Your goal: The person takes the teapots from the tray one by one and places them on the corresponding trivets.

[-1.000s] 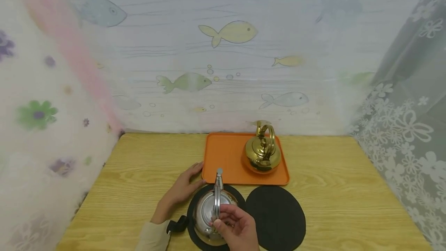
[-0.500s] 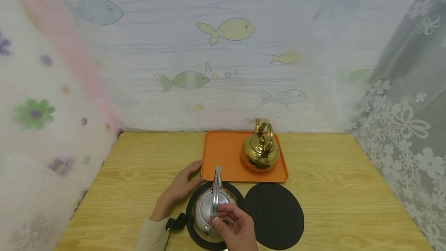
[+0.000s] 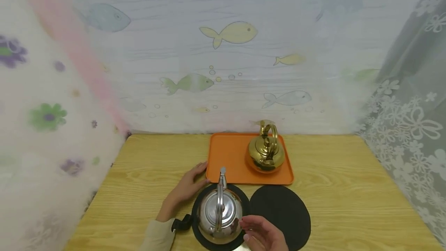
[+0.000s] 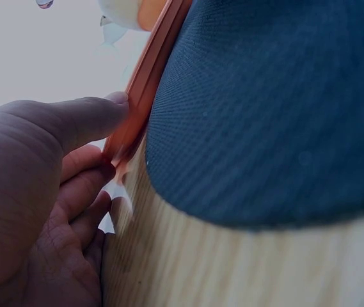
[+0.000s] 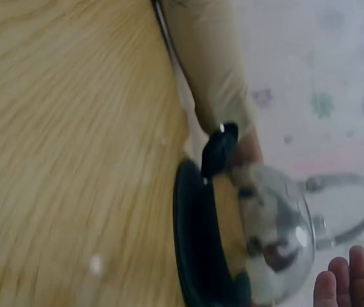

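A silver kettle stands upright on a round black mat, its handle raised over the lid. My right hand is off the kettle's right side, fingers loosely bent and holding nothing; the right wrist view shows its fingertips apart from the kettle's handle. At the near left corner of the orange tray, my left hand holds the rim. Its thumb lies along one side of that corner and the fingertips meet the other. A gold kettle stands on the tray's right half.
A second round black mat lies right of the silver kettle, partly under my right hand in view. A black strap sits at the left wrist by the first mat. Behind the wooden table hangs a fish-printed curtain.
My right hand has let go of the silver kettle's handle and drawn away to the right. The kettle stays on its mat, and the left hand remains at the tray corner.
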`<state>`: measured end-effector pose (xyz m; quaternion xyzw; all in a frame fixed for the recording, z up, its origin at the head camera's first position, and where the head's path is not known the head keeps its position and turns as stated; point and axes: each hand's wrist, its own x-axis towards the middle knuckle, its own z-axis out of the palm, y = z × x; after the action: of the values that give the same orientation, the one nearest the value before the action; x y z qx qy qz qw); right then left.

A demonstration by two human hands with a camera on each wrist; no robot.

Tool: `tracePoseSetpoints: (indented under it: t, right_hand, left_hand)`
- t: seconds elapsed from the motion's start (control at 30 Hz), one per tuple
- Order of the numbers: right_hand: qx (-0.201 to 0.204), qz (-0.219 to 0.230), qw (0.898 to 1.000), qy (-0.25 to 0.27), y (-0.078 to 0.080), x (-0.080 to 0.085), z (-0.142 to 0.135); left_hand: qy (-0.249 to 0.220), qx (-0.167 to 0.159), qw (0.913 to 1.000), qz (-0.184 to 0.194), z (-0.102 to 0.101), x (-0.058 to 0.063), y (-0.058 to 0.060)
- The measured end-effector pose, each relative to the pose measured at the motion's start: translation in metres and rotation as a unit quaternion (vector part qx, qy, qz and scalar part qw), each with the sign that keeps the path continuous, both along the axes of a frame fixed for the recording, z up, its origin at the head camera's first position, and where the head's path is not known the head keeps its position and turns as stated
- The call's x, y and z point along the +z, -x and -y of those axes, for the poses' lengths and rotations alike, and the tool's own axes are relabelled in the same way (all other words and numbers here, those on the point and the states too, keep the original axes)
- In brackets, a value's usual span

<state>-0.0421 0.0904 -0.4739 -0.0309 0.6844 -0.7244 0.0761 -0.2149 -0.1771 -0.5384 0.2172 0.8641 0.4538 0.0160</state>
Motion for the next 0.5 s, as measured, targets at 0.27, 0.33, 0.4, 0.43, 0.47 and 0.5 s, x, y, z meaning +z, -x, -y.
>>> tracePoseSetpoints:
  t: [0.27,0.33,0.4,0.43,0.47,0.5]
  right_hand:
    - [-0.088,-0.146,0.983,-0.068,0.014,0.008,-0.045]
    - [-0.070,-0.197,0.975,-0.069,0.026,0.016,-0.057]
    - [-0.061,-0.235,0.968,-0.063,0.039,0.028,-0.066]
    - [-0.060,-0.253,0.964,-0.059,0.047,0.035,-0.070]
    - [-0.061,-0.269,0.960,-0.054,0.054,0.042,-0.074]
    - [-0.064,-0.282,0.956,-0.045,0.061,0.050,-0.077]
  left_hand:
    - [0.009,0.001,0.9998,0.015,-0.001,-0.002,0.000]
    - [0.010,0.002,0.9999,0.011,0.000,-0.001,0.001]
    - [0.008,0.002,0.9999,0.008,0.000,0.000,0.001]
    - [0.009,0.001,0.9999,0.007,0.000,0.000,0.001]
    - [0.011,0.000,0.9999,0.009,0.000,0.000,0.001]
    - [0.012,-0.001,0.9999,0.009,0.001,0.001,0.001]
